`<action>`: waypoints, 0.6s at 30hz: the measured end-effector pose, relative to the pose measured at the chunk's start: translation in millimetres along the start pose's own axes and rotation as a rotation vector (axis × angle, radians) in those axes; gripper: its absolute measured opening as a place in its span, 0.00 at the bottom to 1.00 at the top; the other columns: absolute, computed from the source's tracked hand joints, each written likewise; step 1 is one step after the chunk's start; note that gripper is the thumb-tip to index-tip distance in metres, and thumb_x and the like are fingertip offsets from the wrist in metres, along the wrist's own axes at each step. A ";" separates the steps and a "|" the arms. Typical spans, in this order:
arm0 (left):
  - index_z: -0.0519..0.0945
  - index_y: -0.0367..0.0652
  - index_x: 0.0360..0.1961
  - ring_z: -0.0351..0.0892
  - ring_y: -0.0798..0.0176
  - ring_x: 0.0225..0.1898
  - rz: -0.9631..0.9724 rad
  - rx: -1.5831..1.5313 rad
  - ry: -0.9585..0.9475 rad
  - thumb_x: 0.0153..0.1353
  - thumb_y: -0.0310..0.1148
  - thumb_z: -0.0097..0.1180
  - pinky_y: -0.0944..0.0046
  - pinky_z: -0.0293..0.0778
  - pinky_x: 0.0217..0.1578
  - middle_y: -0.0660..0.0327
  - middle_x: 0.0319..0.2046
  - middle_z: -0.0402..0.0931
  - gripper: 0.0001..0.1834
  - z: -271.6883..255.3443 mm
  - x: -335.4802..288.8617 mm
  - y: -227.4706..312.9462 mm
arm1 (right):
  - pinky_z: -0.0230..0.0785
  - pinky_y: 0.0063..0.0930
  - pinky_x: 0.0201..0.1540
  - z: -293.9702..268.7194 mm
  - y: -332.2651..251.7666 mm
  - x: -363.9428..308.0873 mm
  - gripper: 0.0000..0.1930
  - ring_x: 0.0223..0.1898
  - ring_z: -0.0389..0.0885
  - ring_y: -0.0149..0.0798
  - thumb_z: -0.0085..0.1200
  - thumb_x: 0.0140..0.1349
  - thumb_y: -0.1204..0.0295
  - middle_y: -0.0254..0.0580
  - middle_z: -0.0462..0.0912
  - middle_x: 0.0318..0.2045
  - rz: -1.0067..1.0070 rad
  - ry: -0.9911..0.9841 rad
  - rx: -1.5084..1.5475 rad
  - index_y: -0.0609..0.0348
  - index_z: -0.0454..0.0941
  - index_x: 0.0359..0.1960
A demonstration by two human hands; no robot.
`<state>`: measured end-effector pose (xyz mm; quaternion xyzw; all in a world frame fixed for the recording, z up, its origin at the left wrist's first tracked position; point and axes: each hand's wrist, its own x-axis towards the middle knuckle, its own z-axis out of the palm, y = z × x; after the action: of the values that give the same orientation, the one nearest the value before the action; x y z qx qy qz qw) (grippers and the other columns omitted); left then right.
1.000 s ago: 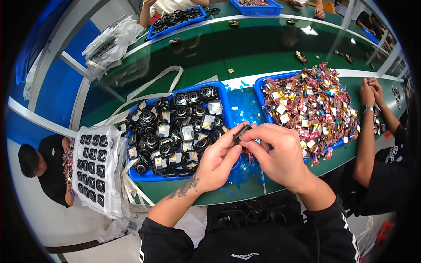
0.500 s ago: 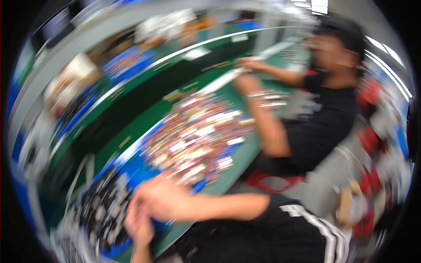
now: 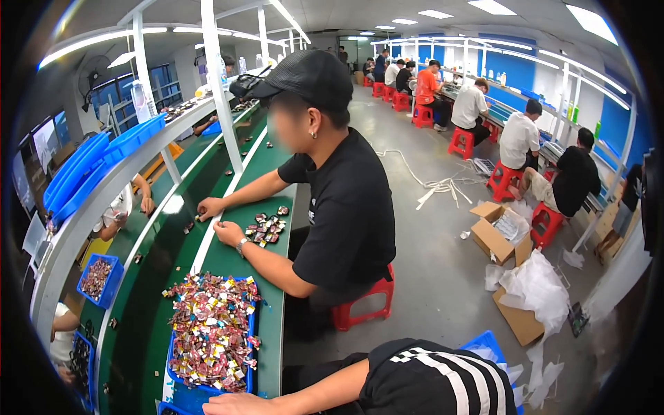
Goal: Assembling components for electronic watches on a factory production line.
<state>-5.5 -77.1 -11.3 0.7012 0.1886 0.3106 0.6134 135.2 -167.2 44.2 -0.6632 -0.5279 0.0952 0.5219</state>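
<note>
At the lower edge, my right hand [image 3: 238, 404] shows only its back, with the fingers cut off by the picture's rim. It is by the near end of a blue tray [image 3: 171, 356] heaped with small reddish, white and yellow parts [image 3: 214, 328]. Just left of the hand, a corner of another blue tray [image 3: 168, 408] peeks in. Whether my right hand holds anything cannot be seen. My left hand is out of view.
A co-worker in a black cap and shirt [image 3: 349, 200] sits close ahead, hands at the green bench, beside a small pile of dark parts [image 3: 265, 229]. Empty blue trays [image 3: 86, 169] lean on the shelf. Opened cartons [image 3: 501, 232] and red stools [image 3: 366, 301] stand on the floor.
The view has swung to the right and up and is now sharp. Both my hands were together near the tray of black parts; now only part of my right hand shows, at the lower edge.
</note>
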 end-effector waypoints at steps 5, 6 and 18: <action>0.70 0.31 0.59 0.72 0.61 0.52 -0.187 -0.203 0.023 0.72 0.35 0.46 0.64 0.69 0.52 0.53 0.53 0.73 0.20 -14.6 1.9 1.2 | 0.69 0.44 0.36 23.5 0.1 9.7 0.17 0.36 0.77 0.53 0.64 0.45 0.63 0.46 0.77 0.31 0.102 -0.002 -0.034 0.52 0.73 0.36; 0.70 0.31 0.59 0.72 0.61 0.52 -0.179 -0.204 0.040 0.72 0.35 0.46 0.64 0.69 0.52 0.53 0.53 0.73 0.20 -18.1 0.9 2.9 | 0.70 0.44 0.36 28.8 2.4 10.3 0.19 0.36 0.78 0.52 0.65 0.45 0.62 0.46 0.78 0.31 0.097 -0.012 -0.019 0.52 0.74 0.38; 0.69 0.32 0.56 0.75 0.53 0.55 -0.185 -0.686 0.200 0.71 0.32 0.44 0.56 0.71 0.57 0.47 0.55 0.73 0.17 31.3 47.7 30.2 | 0.73 0.27 0.45 -39.8 20.6 21.5 0.16 0.40 0.79 0.33 0.63 0.53 0.77 0.40 0.78 0.40 0.122 0.103 0.248 0.60 0.78 0.45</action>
<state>47.0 -74.9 26.3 0.4009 0.1952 0.3662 0.8168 183.7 -171.5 54.4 -0.6283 -0.4435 0.1570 0.6195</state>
